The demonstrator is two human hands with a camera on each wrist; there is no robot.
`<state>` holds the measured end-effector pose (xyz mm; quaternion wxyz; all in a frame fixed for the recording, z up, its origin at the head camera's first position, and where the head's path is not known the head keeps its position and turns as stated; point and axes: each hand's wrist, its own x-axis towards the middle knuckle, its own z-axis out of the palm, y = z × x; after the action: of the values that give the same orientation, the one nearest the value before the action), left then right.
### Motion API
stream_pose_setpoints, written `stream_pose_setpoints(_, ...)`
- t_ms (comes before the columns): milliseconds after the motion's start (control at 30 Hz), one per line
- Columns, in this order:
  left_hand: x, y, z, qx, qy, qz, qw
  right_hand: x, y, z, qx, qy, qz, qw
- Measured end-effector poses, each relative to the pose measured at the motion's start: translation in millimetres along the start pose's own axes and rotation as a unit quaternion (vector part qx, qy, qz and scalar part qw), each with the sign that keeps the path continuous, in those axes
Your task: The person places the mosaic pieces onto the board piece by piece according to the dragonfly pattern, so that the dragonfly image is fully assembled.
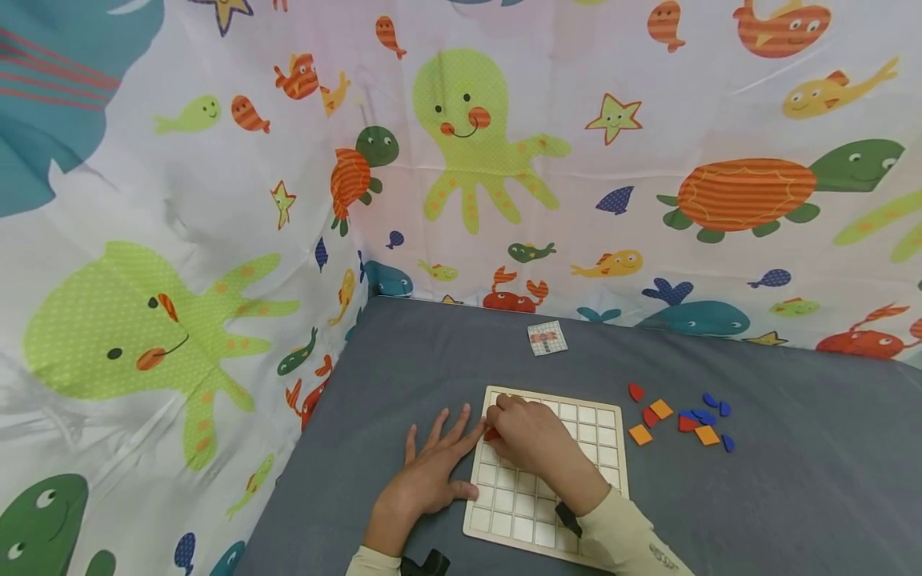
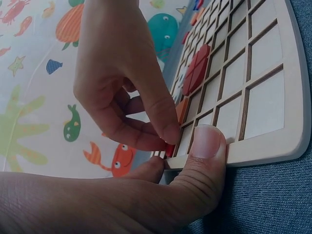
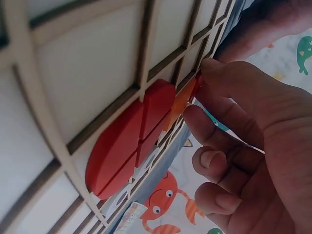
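A wooden grid board (image 1: 504, 524) with white square cells lies on the grey cloth. My left hand (image 1: 428, 476) is spread at its left side, with the thumb (image 2: 207, 144) resting on the rim. Over the upper left of the grid, my right hand (image 1: 540, 444) pinches a small red tile (image 3: 196, 85) between thumb and forefinger, at a cell by the left edge. Fingertips cover most of that tile. Beside it in the grid sit an orange tile (image 3: 179, 104) and several red tiles (image 3: 117, 146) with rounded outer corners, grouped together; the right hand hides them in the head view.
Loose tiles lie right of the board: orange squares (image 1: 639, 434), red rounded pieces (image 1: 636, 392) and blue pieces (image 1: 729, 443). A small printed grid card (image 1: 547, 339) lies behind the board. A curtain with sea animals (image 1: 468, 120) hangs along the back and left.
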<state>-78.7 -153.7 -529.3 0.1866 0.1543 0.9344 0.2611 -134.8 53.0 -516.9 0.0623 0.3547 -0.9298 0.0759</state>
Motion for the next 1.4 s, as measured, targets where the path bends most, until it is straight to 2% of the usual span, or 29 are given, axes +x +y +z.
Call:
stream_pose_setpoints(167, 0.3, -0.6, -0.7, 0.006, 0.001, 0.001, 1.0, -0.7, -1.0, -2.4, -0.003, -0.007, 0.005, 1.0)
stream_pose_setpoints(500, 2.0, -5.6, 3.5, -0.015, -0.004, 0.004, 0.9999, -2.5, -3.8, -7.7, 0.004, -0.019, 0.016, 0.9997)
stream_pose_setpoints(700, 2.2, -6.4, 3.7, -0.015, -0.001, 0.005, 0.9999, -5.5, -3.9, -9.2, -0.005, -0.006, 0.015, 0.9999)
stream_pose_setpoints(933, 3.7, -11.3, 9.1, -0.018, 0.017, 0.02, 0.9995, -11.3, -3.8, -15.7, -0.002, 0.005, 0.015, 0.9999)
stream_pose_setpoints(1033, 4.7, -11.7, 9.5, -0.019, 0.015, 0.02, 0.9995, -14.5, -2.4, -21.7, 0.018, -0.006, 0.023, 0.9996)
stream_pose_setpoints(1133, 3.9, -8.8, 6.0, -0.021, 0.01, 0.017, 0.9996, -18.8, 0.5, -28.6, 0.048, -0.034, 0.042, 0.9974)
stream_pose_setpoints(1200, 3.4, -6.0, 3.7, -0.024, 0.002, 0.008, 0.9997, -22.5, 3.7, -33.3, 0.072, -0.051, 0.054, 0.9946)
stream_pose_setpoints(1400, 4.4, -8.5, 7.8, -0.025, 0.001, 0.002, 0.9997, -38.3, 18.7, -43.5, 0.129, -0.085, 0.088, 0.984)
